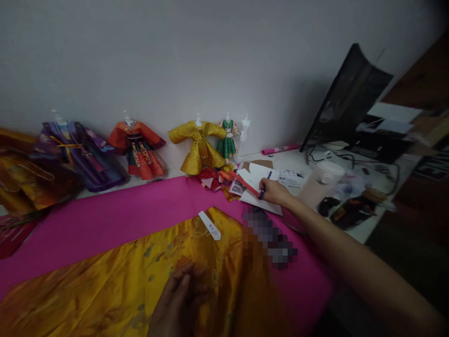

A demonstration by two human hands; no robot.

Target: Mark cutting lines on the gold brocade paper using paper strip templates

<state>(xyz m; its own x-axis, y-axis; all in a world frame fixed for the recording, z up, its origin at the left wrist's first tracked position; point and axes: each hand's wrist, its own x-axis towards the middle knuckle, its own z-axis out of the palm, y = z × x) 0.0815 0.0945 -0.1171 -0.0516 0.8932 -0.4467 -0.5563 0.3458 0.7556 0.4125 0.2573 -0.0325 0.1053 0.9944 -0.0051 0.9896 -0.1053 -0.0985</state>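
My right hand [273,192] reaches to the back right, its fingers closed round a dark blue pen [262,191] over white papers [257,174]. A flat red strip [245,182] touches or lies just by those fingertips; I cannot tell whether it is held too. Yellow-gold patterned fabric [140,267] spreads over the pink table covering [115,210]. Low in the view, my left hand [180,299] is over this fabric, slightly blurred, with fingers loosely bent and apart and nothing visible in them. A small white paper pattern piece [209,226] with handwriting lies near the fabric's far corner.
Small dress forms along the wall wear a purple robe [80,154], an orange robe [138,145], a yellow robe [198,142] and a green outfit [228,138]. Fabric scraps [213,179] lie by the papers. A white bottle [321,182] and a monitor [347,93] stand at right.
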